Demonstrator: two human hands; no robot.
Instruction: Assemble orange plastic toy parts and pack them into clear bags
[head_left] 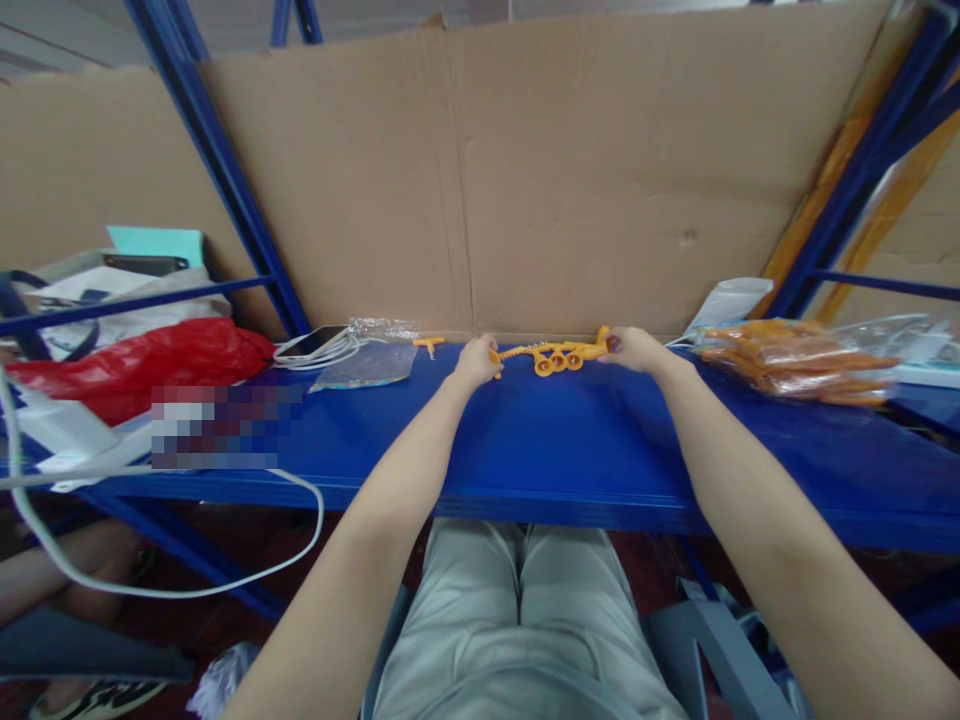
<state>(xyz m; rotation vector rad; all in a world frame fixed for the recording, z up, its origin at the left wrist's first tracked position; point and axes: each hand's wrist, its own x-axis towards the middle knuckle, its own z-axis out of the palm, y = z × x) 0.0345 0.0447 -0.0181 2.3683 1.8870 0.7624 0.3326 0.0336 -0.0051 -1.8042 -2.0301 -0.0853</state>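
Note:
An orange plastic piece [553,356] with a ribbed rod and three small rings lies on the blue shelf [570,450], close to the cardboard backing. My left hand [477,360] is closed on its left end. My right hand [634,348] pinches its right end. Both arms stretch forward over the shelf. A small orange T-shaped part [429,345] lies apart, just left of my left hand.
A clear bag of orange parts [795,362] rests at the right. At the left are a phone [315,342] with white cable, a plastic pouch [367,365] and a red bag [142,365]. A cardboard sheet [525,180] closes the back. Another person's leg shows lower left.

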